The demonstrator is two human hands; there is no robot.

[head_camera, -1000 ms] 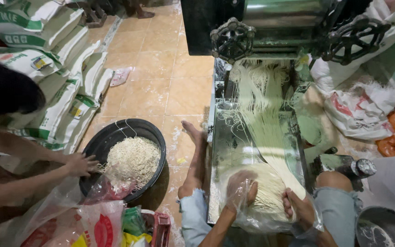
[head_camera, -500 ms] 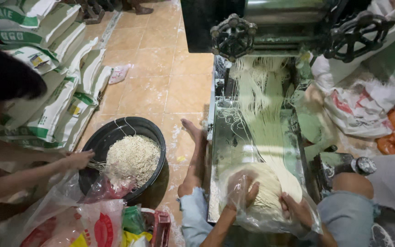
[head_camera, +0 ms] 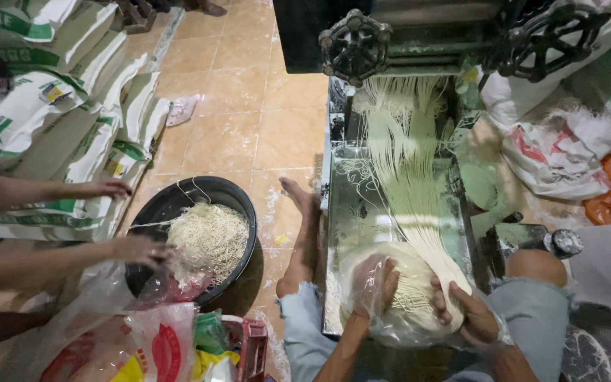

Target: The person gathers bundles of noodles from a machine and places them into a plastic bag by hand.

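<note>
My left hand [head_camera: 375,286] is inside a clear plastic bag [head_camera: 390,325], fingers spread and pressed flat on the mound of fresh noodles [head_camera: 408,283] heaped at the near end of the metal tray [head_camera: 351,205]. My right hand [head_camera: 464,315] sits on the other side of the same mound, fingers curled loosely against the noodles and the bag's edge, cupping rather than clenching. So the heap sits between my two palms, down in the tray just in front of my knees.

Long pale strands [head_camera: 401,141] run from the noodle machine [head_camera: 419,35] at the top, down the length of the tray and straight into the pile under my hands. Two black cast handwheels [head_camera: 355,46] flank the machine's mouth.

My bare left foot [head_camera: 298,201] rests on the tan floor tiles [head_camera: 242,92] beside the tray, with my torn jeans [head_camera: 532,318] showing at the right knee.

Off to my left, another person's two hands are at work: one hand [head_camera: 139,249] touches the rim of a black round basin [head_camera: 231,205] holding a loose nest of noodles [head_camera: 206,240], the other hand [head_camera: 107,188] hovers higher, near stacked white sacks [head_camera: 51,127]. Crumpled plastic bags [head_camera: 150,339] lie below the basin. More white and orange bags [head_camera: 567,155] sit on the right.
</note>
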